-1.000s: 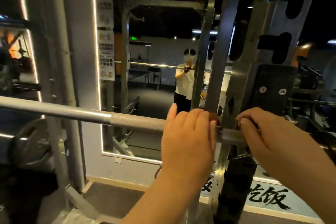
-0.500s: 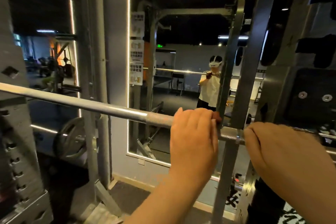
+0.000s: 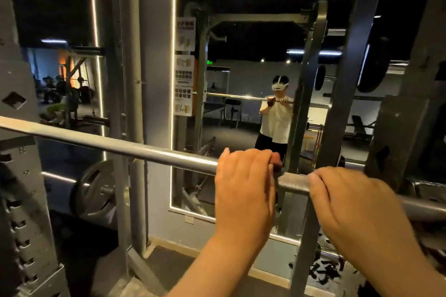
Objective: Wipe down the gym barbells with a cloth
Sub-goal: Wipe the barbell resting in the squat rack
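A steel barbell (image 3: pixel 125 146) runs across the view at chest height, from the upper left down to the right. My left hand (image 3: pixel 243 185) is wrapped over the bar, holding a small reddish cloth (image 3: pixel 276 160) against it; only a corner of the cloth shows past my fingers. My right hand (image 3: pixel 357 210) grips the knurled part of the bar just to the right, a short gap apart from the left hand.
A wall mirror (image 3: pixel 241 116) straight ahead reflects the rack and a person. Rack uprights (image 3: pixel 347 79) stand right of centre and at far right. A weight plate (image 3: pixel 96 190) hangs low on the left beside a perforated post (image 3: pixel 17 176).
My view has swung left and back, showing more of the bar's left length. Both hands stay on the bar; the left hand with the cloth has shifted slightly left, away from the upright.
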`<control>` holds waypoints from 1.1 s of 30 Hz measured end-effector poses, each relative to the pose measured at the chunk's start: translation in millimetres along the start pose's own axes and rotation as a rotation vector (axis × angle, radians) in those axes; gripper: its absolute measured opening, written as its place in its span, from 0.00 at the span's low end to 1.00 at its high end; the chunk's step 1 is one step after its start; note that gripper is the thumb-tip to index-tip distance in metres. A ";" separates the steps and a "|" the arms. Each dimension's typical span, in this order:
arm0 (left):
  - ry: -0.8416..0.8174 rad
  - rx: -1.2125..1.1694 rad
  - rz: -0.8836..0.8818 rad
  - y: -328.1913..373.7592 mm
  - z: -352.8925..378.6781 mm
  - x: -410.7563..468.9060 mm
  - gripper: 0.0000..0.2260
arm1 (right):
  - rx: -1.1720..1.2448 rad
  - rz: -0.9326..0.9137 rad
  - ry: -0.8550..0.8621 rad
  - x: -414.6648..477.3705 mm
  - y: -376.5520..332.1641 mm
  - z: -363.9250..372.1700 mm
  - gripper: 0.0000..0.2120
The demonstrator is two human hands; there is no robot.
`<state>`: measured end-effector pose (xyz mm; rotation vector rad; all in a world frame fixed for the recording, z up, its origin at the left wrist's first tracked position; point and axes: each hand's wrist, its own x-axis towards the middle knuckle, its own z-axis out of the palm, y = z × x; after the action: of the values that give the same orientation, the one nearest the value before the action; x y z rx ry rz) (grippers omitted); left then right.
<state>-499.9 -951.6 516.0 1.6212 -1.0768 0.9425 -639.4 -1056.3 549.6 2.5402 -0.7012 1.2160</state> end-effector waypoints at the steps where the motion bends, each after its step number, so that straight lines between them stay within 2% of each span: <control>1: -0.035 0.014 0.060 -3.1 -1.4 -1.6 0.11 | 0.017 -0.018 0.018 2.7 -10.0 1.8 0.22; 4: -0.080 0.040 0.110 -38.1 -20.8 5.9 0.12 | 0.032 -0.059 0.028 10.0 -35.3 6.3 0.19; 7: -0.005 0.019 -0.009 -70.2 -39.6 12.3 0.12 | 0.006 -0.079 0.068 14.0 -57.1 14.8 0.17; 10: 0.005 0.008 -0.087 -68.9 -36.8 13.9 0.12 | -0.027 -0.028 0.040 18.5 -81.1 26.3 0.19; 14: -0.096 0.042 0.095 -70.2 -42.1 10.6 0.16 | -0.067 0.022 -0.025 25.2 -102.1 31.6 0.20; 16: -0.121 0.083 0.116 -91.7 -55.1 14.7 0.16 | -0.113 0.010 -0.066 27.4 -111.3 33.7 0.22; 20: -0.022 0.121 -0.055 -134.6 -76.5 19.1 0.16 | -0.118 0.018 -0.032 29.8 -123.8 38.6 0.21; 23: 0.030 0.062 -0.130 -130.4 -73.8 21.0 0.15 | -0.100 0.024 0.027 31.5 -132.4 42.8 0.20; 26: -0.021 0.037 0.028 -116.8 -67.4 16.8 0.13 | -0.099 0.020 0.045 35.7 -147.4 46.4 0.19; 28: -0.074 0.073 0.139 -127.9 -76.2 19.0 0.15 | -0.089 0.019 0.027 38.5 -158.6 49.8 0.20; 30: -0.109 0.119 0.134 -153.6 -92.2 24.7 0.17 | -0.090 0.020 0.017 40.3 -168.9 52.3 0.21; 33: -0.044 0.136 0.013 -193.4 -112.6 27.9 0.18 | -0.126 0.002 0.019 41.4 -183.4 55.3 0.20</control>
<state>-319.4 -816.5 516.2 1.7553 -1.0741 1.0114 -485.6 -934.9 545.8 2.4232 -0.7510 1.1575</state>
